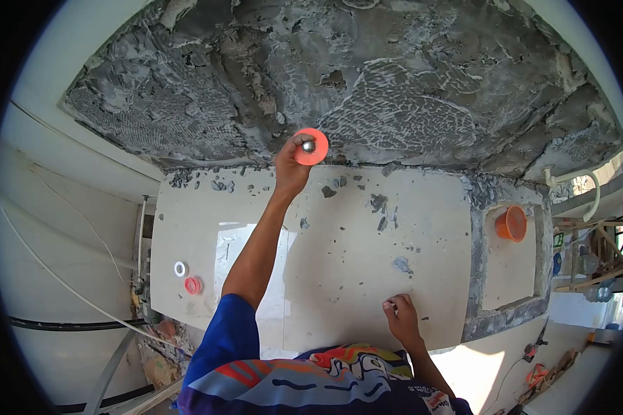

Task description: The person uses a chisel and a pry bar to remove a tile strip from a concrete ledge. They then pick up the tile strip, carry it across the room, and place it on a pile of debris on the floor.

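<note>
While the left hand (291, 166) reaches out along the pale stone slab (339, 277), its fingers clamp on an orange disc (319, 155) with a small metal knob (309, 146) at its centre, held where the slab meets the rough grey mortar wall (394, 90). The right hand (401, 319) rests near the slab's near edge, fingers curled; whether it pinches anything cannot be told. A white ring (181, 268) and a red ring (193, 285) lie together at the slab's left end; an orange bucket (511, 223) sits in the recess at right.

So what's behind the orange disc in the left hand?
Rough grey mortar wall shows all around the orange disc, just above the stone slab. A shiny metal piece sits at its centre. The disc and left hand cover the wall spot directly behind.
</note>
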The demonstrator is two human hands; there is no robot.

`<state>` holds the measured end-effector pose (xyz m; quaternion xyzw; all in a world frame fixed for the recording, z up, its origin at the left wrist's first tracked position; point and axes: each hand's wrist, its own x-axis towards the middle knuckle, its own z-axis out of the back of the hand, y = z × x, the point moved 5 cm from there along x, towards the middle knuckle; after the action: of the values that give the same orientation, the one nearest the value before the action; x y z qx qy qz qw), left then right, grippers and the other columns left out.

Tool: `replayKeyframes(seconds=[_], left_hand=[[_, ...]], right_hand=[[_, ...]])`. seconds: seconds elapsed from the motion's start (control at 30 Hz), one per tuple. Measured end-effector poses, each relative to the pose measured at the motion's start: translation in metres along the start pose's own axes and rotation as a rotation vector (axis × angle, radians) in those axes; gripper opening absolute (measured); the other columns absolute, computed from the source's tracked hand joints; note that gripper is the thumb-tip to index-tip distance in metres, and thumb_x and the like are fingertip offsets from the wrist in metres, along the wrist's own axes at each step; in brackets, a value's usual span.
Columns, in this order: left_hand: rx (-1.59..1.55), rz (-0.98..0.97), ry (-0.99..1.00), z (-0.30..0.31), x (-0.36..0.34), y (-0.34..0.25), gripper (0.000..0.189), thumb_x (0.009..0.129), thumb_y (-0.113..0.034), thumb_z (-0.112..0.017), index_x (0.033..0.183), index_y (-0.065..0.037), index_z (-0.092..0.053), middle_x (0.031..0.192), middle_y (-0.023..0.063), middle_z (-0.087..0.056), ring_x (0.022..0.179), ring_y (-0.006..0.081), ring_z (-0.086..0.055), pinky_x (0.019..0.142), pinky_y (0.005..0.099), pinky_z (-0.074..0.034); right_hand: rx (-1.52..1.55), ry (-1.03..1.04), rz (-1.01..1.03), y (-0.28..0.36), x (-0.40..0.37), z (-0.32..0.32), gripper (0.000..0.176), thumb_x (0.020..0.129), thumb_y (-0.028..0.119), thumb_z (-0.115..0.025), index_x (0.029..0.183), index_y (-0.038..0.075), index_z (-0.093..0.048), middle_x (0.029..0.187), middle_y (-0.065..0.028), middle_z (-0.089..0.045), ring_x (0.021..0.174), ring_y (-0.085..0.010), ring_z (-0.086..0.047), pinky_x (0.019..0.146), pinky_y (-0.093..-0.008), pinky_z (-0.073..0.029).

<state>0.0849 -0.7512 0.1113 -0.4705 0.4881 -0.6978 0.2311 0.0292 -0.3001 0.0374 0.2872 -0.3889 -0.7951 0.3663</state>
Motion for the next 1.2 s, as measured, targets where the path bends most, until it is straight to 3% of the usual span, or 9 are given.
replayKeyframes(seconds=[0.23, 0.33, 0.37, 0.5, 0.63, 0.73, 0.83, 0.93, 1.2], left_hand=[[0.144, -0.102, 0.155, -0.005, -0.002, 0.029, 0.034, 0.08, 0.013, -0.067, 0.108, -0.006, -0.064, 0.108, 0.0044, -0.066, 0.101, 0.0155, -0.061, 0.091, 0.0281, -0.048], [0.221, -0.211, 0.349, -0.007, 0.008, 0.017, 0.034, 0.079, 0.013, -0.064, 0.106, -0.007, -0.064, 0.102, 0.008, -0.068, 0.094, 0.0241, -0.064, 0.086, 0.0304, -0.049], [0.21, -0.172, 0.376, -0.008, 0.012, 0.02, 0.037, 0.077, 0.015, -0.061, 0.106, -0.008, -0.063, 0.104, 0.0089, -0.068, 0.095, 0.0285, -0.064, 0.087, 0.0322, -0.049], [0.31, -0.028, 0.54, -0.005, 0.033, 0.01, 0.039, 0.077, 0.016, -0.06, 0.108, -0.007, -0.063, 0.111, 0.0107, -0.066, 0.1, 0.0307, -0.063, 0.091, 0.0379, -0.05], [0.406, -0.173, 0.474, -0.011, 0.022, 0.008, 0.046, 0.077, 0.014, -0.062, 0.115, -0.012, -0.064, 0.118, 0.0145, -0.063, 0.107, 0.0349, -0.061, 0.09, 0.0405, -0.051], [0.418, -0.142, 0.44, -0.009, 0.024, 0.007, 0.048, 0.076, 0.013, -0.062, 0.115, -0.015, -0.065, 0.115, 0.0146, -0.063, 0.105, 0.0353, -0.061, 0.088, 0.0404, -0.051], [0.601, -0.149, 0.352, -0.009, 0.015, 0.005, 0.049, 0.076, 0.012, -0.063, 0.116, -0.015, -0.064, 0.111, 0.0145, -0.062, 0.102, 0.0368, -0.062, 0.085, 0.0413, -0.052], [0.552, -0.277, 0.222, -0.014, 0.01, 0.004, 0.048, 0.076, 0.011, -0.064, 0.117, -0.014, -0.063, 0.109, 0.0149, -0.062, 0.098, 0.0381, -0.062, 0.082, 0.0429, -0.053], [0.521, -0.243, -0.114, -0.033, -0.066, -0.006, 0.041, 0.078, 0.01, -0.065, 0.114, -0.009, -0.061, 0.104, 0.0175, -0.06, 0.09, 0.0375, -0.061, 0.076, 0.0428, -0.053]], right_hand=[[0.047, -0.012, -0.023, 0.007, 0.008, -0.004, 0.015, 0.092, 0.015, -0.065, 0.094, 0.0, -0.064, 0.096, -0.0146, -0.061, 0.079, -0.0278, -0.064, 0.069, -0.0365, -0.053], [0.015, 0.037, 0.024, 0.016, 0.021, -0.008, 0.014, 0.094, 0.014, -0.063, 0.095, 0.0, -0.063, 0.096, -0.0122, -0.061, 0.077, -0.0229, -0.064, 0.065, -0.0316, -0.053], [0.021, 0.043, 0.021, 0.02, 0.027, -0.008, 0.015, 0.093, 0.015, -0.064, 0.095, 0.0, -0.064, 0.096, -0.0127, -0.061, 0.078, -0.0243, -0.064, 0.067, -0.0333, -0.053], [0.002, 0.067, 0.033, 0.029, 0.041, -0.008, 0.016, 0.093, 0.017, -0.064, 0.095, 0.0, -0.064, 0.098, -0.0138, -0.061, 0.08, -0.0281, -0.064, 0.07, -0.037, -0.052], [-0.029, 0.113, 0.035, 0.028, 0.038, -0.014, 0.018, 0.093, 0.019, -0.064, 0.095, 0.001, -0.064, 0.097, -0.0138, -0.062, 0.081, -0.0299, -0.064, 0.072, -0.0379, -0.052], [-0.002, 0.152, 0.039, 0.03, 0.033, -0.018, 0.019, 0.093, 0.02, -0.064, 0.095, 0.001, -0.064, 0.096, -0.0139, -0.062, 0.083, -0.0301, -0.064, 0.072, -0.0377, -0.052], [-0.016, 0.147, 0.034, 0.028, 0.029, -0.017, 0.019, 0.093, 0.02, -0.064, 0.095, 0.001, -0.064, 0.095, -0.0139, -0.063, 0.083, -0.03, -0.065, 0.071, -0.0376, -0.052], [-0.025, 0.134, 0.001, 0.022, 0.024, -0.014, 0.018, 0.093, 0.019, -0.065, 0.095, 0.001, -0.065, 0.096, -0.0138, -0.063, 0.081, -0.0296, -0.065, 0.071, -0.0373, -0.052], [0.027, 0.116, 0.065, 0.022, 0.014, -0.009, 0.015, 0.092, 0.014, -0.065, 0.095, 0.0, -0.064, 0.093, -0.0141, -0.062, 0.077, -0.0275, -0.064, 0.07, -0.036, -0.053]])
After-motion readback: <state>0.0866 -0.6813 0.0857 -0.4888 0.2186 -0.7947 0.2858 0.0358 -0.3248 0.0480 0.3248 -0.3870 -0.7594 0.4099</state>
